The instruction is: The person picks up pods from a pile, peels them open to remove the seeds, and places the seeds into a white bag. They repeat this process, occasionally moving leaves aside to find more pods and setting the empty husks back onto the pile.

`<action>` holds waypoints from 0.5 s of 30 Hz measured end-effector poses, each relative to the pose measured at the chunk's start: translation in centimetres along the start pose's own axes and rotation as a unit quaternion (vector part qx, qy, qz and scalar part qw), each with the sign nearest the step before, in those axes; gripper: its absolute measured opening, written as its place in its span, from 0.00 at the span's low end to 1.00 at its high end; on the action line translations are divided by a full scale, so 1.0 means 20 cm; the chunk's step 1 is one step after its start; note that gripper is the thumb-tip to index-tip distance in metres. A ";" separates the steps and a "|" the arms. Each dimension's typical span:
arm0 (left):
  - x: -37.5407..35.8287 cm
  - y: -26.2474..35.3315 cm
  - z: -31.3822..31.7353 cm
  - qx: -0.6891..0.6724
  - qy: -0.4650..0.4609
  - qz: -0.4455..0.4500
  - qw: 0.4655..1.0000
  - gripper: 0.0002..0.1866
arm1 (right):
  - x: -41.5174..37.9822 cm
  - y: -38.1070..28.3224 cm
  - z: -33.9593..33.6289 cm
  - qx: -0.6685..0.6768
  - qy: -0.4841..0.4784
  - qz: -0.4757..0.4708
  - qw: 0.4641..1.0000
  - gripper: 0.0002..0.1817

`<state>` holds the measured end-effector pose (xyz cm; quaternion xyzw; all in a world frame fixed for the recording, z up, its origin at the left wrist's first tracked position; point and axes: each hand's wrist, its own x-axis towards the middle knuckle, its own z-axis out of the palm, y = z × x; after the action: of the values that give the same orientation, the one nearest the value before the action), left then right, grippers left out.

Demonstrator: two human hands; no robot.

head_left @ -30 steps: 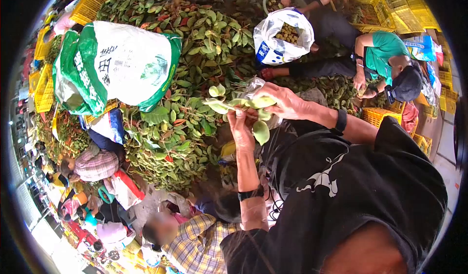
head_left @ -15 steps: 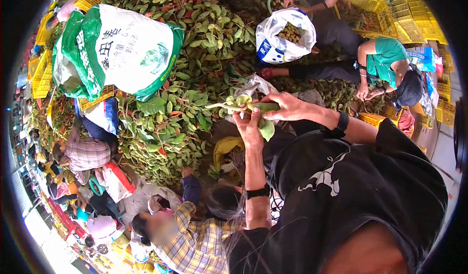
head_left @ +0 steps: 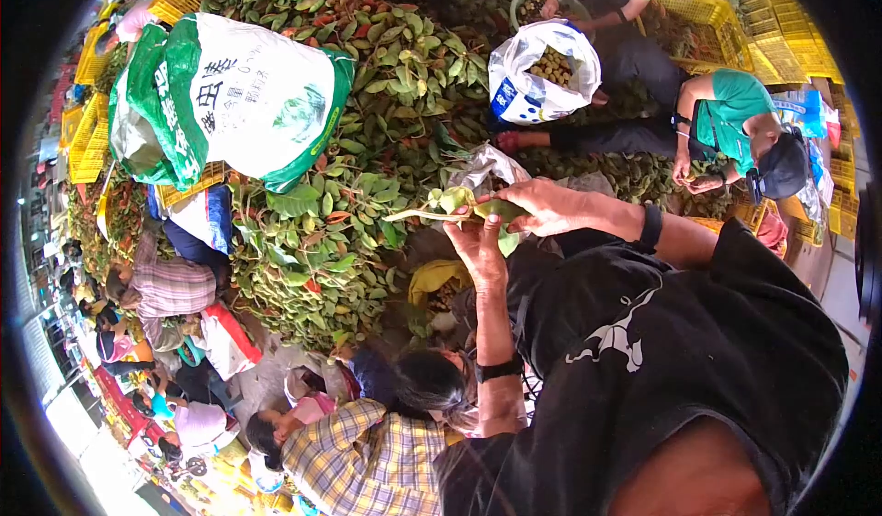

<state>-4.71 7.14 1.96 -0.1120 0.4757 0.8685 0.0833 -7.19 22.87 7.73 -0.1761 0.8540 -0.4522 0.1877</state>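
Note:
My left hand (head_left: 480,251) comes up from below, its fingers closed on a leafy twig (head_left: 418,214). The bare end of the twig points left, and pale green leaves stand around its middle. My right hand (head_left: 544,207) reaches in from the right and pinches a green leaf (head_left: 499,210) on the same sprig, close to the left fingertips. Both hands are nearly touching, above a pale plastic bag (head_left: 489,169). Fingers partly hide where the leaves join the stem.
A big heap of leafy cuttings (head_left: 303,286) spreads ahead and left, with a green-white sack (head_left: 257,102) on it. Beyond my hands stands a white bag (head_left: 542,70) of small round pieces. A co-worker in green (head_left: 740,116) sits right; one in plaid (head_left: 367,452) is near my left arm.
The twig lies flatter, and the leaf hanging below my hands shows less. My left hand has shifted slightly right and down. The plaid-shirted co-worker's head and arm have moved.

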 end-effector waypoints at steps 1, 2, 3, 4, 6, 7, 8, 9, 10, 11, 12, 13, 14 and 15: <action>0.00 0.00 0.00 0.007 -0.005 0.010 1.000 0.24 | -0.01 0.01 0.02 -0.007 0.032 -0.023 0.999 0.29; 0.00 0.00 0.00 0.014 -0.010 0.019 1.000 0.23 | -0.02 0.03 0.04 -0.007 0.031 -0.023 0.999 0.29; 0.00 -0.01 -0.01 0.014 -0.007 0.019 1.000 0.23 | -0.03 0.02 0.05 -0.022 0.037 -0.004 0.999 0.27; 0.00 -0.02 -0.01 0.013 -0.008 0.019 1.000 0.23 | -0.04 0.02 0.06 -0.037 0.041 0.016 0.998 0.26; 0.00 -0.04 -0.02 0.011 -0.006 0.020 1.000 0.23 | -0.04 0.04 0.07 -0.057 0.049 -0.001 0.997 0.25; 0.01 -0.05 -0.02 -0.021 0.011 -0.001 1.000 0.23 | -0.04 0.07 0.08 -0.029 0.045 0.005 0.999 0.25; 0.01 -0.05 -0.01 -0.052 0.026 -0.020 0.998 0.23 | -0.03 0.09 0.08 -0.002 0.043 0.009 0.999 0.26; 0.02 -0.05 -0.01 -0.047 0.037 -0.019 0.998 0.24 | -0.02 0.11 0.06 -0.002 -0.003 0.028 1.000 0.28; 0.01 -0.06 -0.01 -0.047 0.036 -0.018 0.998 0.24 | -0.01 0.12 0.04 -0.002 -0.002 0.027 1.000 0.28; 0.00 -0.06 -0.01 -0.059 0.053 -0.035 0.996 0.22 | 0.00 0.13 0.04 0.002 -0.003 -0.002 1.000 0.28; 0.00 -0.06 0.00 -0.072 0.070 -0.052 0.994 0.21 | 0.00 0.11 0.02 0.004 -0.004 -0.031 1.000 0.28; 0.00 -0.06 0.00 -0.041 0.052 -0.038 0.997 0.25 | -0.01 0.09 0.00 0.024 -0.024 -0.006 0.999 0.28; 0.01 -0.06 0.00 -0.042 0.051 -0.038 0.997 0.25 | -0.01 0.06 -0.01 0.023 -0.023 -0.005 0.999 0.28; 0.01 -0.04 0.02 -0.024 0.032 -0.018 0.999 0.26 | -0.01 0.05 -0.01 0.008 -0.021 0.010 1.000 0.28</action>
<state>-4.71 7.86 1.43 -0.1502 0.4548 0.8741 0.0807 -7.15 23.63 6.99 -0.1754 0.8478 -0.4538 0.2112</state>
